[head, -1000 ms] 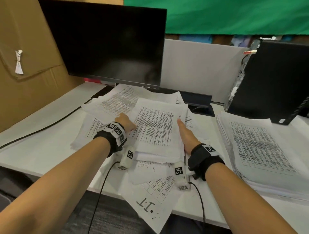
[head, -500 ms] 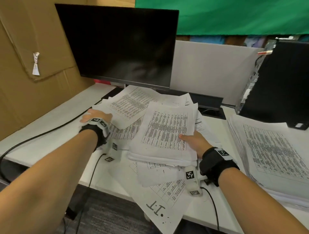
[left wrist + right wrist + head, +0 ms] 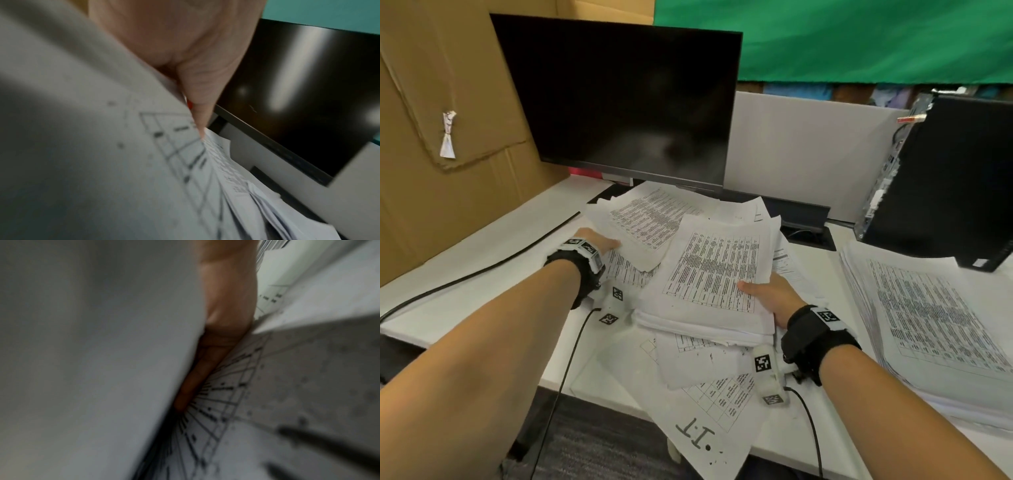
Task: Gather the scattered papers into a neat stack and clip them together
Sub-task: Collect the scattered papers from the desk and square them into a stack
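My right hand [image 3: 770, 296] is grasping the gathered stack of papers [image 3: 709, 284] at its right edge in the head view, thumb lying on the printed top sheet, the other fingers going beneath; the stack is sitting on loose sheets [image 3: 709, 387] spread over the white desk [image 3: 482, 274], one of them hanging past the near edge; my left hand [image 3: 594, 241] is resting at the left margin of another loose bundle [image 3: 643, 222] lying just in front of the one dark monitor [image 3: 619, 99]; I cannot tell from here whether it is gripping; a second, separate pile [image 3: 924, 315] is lying to the right, well apart, under the corner of one black computer case [image 3: 945, 178]; I am counting two hands, one monitor, one case; the sheets are too many to count.

In the left wrist view, my left hand [image 3: 185, 48] is pinching sheets [image 3: 144, 154] between thumb and fingers.

In the right wrist view, blurred, my right hand [image 3: 224, 321] is lying between the stack's underside [image 3: 102, 353] and a printed sheet [image 3: 226, 426] below.
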A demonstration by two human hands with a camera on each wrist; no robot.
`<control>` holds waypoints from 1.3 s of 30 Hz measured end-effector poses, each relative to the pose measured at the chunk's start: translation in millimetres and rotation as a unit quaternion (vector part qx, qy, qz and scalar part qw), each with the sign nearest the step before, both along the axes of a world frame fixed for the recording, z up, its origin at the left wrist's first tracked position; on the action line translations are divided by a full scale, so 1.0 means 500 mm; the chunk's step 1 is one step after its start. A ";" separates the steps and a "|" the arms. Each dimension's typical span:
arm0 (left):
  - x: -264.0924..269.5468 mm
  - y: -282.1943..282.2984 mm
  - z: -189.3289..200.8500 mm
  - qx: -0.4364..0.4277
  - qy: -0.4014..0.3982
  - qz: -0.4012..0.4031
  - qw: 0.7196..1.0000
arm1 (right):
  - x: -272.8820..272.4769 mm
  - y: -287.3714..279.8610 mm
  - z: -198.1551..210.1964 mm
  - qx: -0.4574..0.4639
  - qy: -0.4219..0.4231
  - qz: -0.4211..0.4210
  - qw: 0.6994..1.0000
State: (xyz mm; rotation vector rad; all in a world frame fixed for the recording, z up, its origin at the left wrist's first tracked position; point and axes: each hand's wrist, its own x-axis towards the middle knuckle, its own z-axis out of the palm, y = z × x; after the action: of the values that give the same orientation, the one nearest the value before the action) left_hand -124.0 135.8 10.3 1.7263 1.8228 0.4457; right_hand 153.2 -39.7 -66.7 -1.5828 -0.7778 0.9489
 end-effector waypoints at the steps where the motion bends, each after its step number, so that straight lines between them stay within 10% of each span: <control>1: 0.010 -0.006 0.009 0.047 0.013 -0.010 0.999 | 0.001 0.002 -0.002 -0.001 -0.005 0.001 1.000; 11: -0.060 -0.120 0.163 0.372 0.062 -0.086 0.922 | -0.008 -0.014 0.023 -0.038 0.013 -0.019 0.999; 16: -0.110 -0.169 0.278 0.521 0.002 -0.089 0.849 | -0.047 0.000 0.138 -0.043 -0.275 -0.138 0.951; 18: -0.103 -0.192 0.323 0.567 -0.039 -0.079 0.819 | -0.094 0.006 0.199 -0.020 -0.219 -0.053 0.974; 21: -0.091 -0.221 0.347 0.599 -0.112 -0.062 0.790 | -0.174 0.025 0.265 -0.033 0.095 0.134 0.986; 26: -0.122 -0.185 0.241 0.443 -0.290 0.025 0.848 | -0.232 0.076 0.291 0.134 0.215 0.085 0.964; 29: -0.149 -0.185 0.146 0.246 -0.429 0.075 0.866 | -0.233 0.077 0.277 0.083 0.163 0.031 0.983; 32: -0.162 -0.228 0.070 0.118 -0.382 0.071 0.914 | -0.223 0.090 0.244 0.019 0.117 0.032 0.992; 39: -0.215 -0.229 -0.046 -0.036 -0.499 0.094 0.861 | -0.249 0.122 0.230 -0.081 0.110 0.083 0.987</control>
State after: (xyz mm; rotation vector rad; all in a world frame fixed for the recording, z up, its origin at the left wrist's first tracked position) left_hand -231.7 21.1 -12.6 0.9245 1.1825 1.0895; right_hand 28.9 21.2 48.4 -1.5342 -0.6996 1.3132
